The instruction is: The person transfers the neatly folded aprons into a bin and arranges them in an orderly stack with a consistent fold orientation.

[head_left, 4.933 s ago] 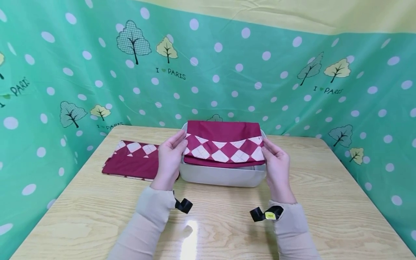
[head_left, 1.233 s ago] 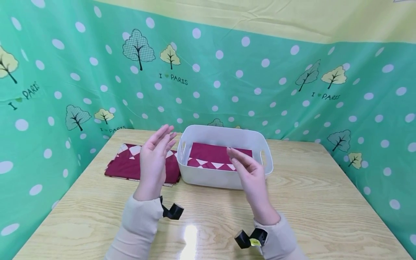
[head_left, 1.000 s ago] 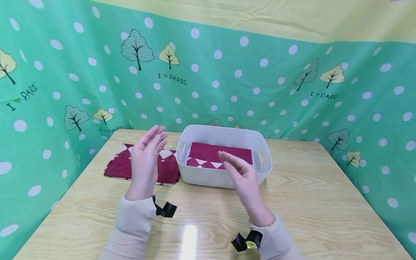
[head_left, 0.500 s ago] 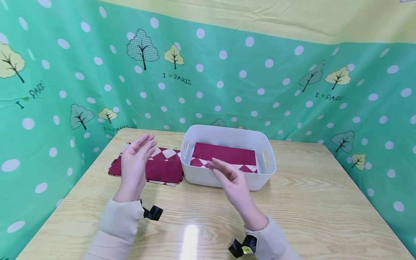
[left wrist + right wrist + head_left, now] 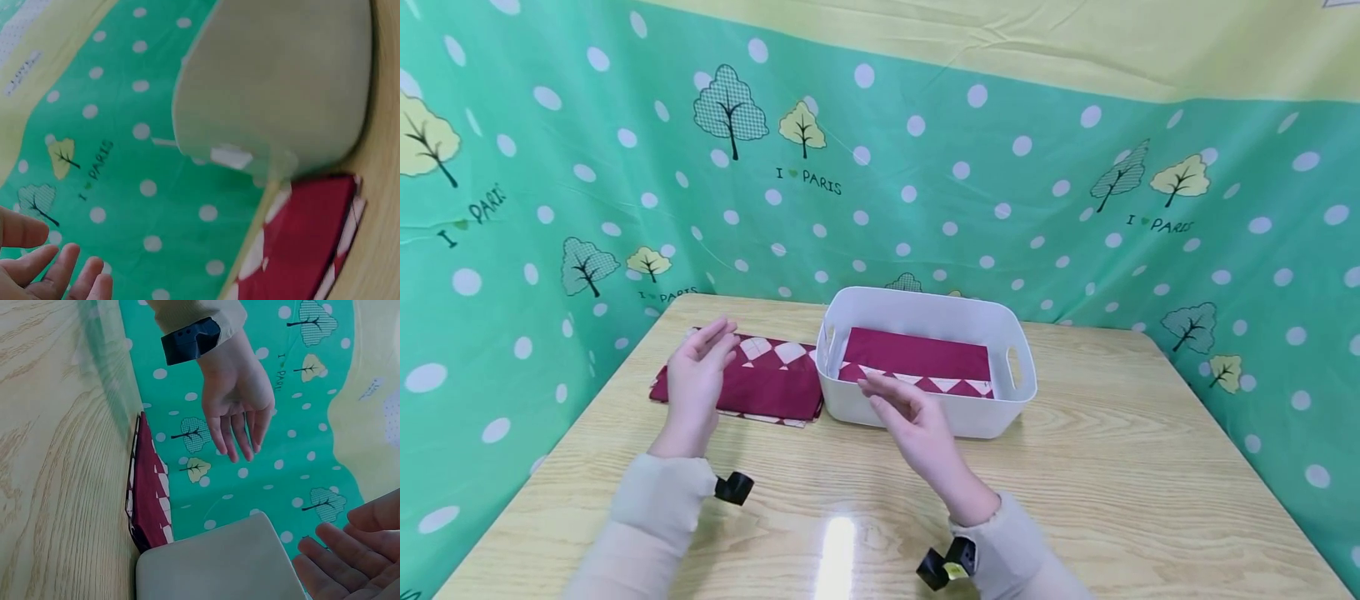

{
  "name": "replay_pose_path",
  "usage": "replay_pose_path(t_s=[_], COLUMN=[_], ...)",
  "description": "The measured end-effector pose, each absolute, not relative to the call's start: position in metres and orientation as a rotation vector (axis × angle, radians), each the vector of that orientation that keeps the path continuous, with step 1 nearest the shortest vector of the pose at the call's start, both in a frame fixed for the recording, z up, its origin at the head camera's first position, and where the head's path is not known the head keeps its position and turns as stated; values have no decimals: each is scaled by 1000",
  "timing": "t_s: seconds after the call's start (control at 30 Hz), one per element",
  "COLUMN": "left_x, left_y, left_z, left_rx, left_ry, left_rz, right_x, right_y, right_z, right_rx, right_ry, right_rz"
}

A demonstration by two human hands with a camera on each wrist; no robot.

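A folded maroon cloth (image 5: 917, 354) with a white diamond band lies flat inside the white plastic basket (image 5: 977, 418). Left of the basket, folded maroon cloth (image 5: 775, 393) with the same diamonds lies on the table, its layers showing at the near edge. My left hand (image 5: 695, 379) hovers over the left part of that cloth, fingers extended, holding nothing. In front of the basket's near wall my right hand (image 5: 917, 429) is raised with relaxed fingers, holding nothing. Both palms face inward; in the right wrist view the left hand (image 5: 237, 394) hangs apart from the cloth.
The wooden table (image 5: 1120, 467) extends toward me and to the right. Behind and at the sides hangs a green dotted curtain (image 5: 925, 150) with printed trees. The basket has cut-out handles at its ends.
Earlier both hands held a folded cloth over the basket; it now lies inside, released. Since then both hands have drifted left, the left one over the cloth on the table.
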State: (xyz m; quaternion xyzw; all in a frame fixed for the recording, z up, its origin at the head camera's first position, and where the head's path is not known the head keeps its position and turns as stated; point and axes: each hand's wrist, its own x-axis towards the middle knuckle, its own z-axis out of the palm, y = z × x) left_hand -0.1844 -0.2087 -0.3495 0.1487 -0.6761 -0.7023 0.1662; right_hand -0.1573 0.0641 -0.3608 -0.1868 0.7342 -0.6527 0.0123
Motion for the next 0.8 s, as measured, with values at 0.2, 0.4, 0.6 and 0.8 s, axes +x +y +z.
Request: replay_pose_path(t_s=[0.2, 0.4, 0.6, 0.8], left_x=[-191, -192, -194, -196], left_y=[-225, -233, -240, -249], left_z=[-362, -367, -367, -369], left_rx=[484, 531, 572, 548], left_ry=[-1987, -2052, -2107, -2204], left_rz=[-1945, -1895, -1841, -1735], right_x=[-159, -158, -158, -158], right_y=[59, 54, 46, 39], right_z=[-365, -371, -378, -382], right_rx=[-579, -707, -879, -1047], right_ry=[2334, 2440, 2504, 2594], right_rz=[-1965, -1869, -1740, -1565])
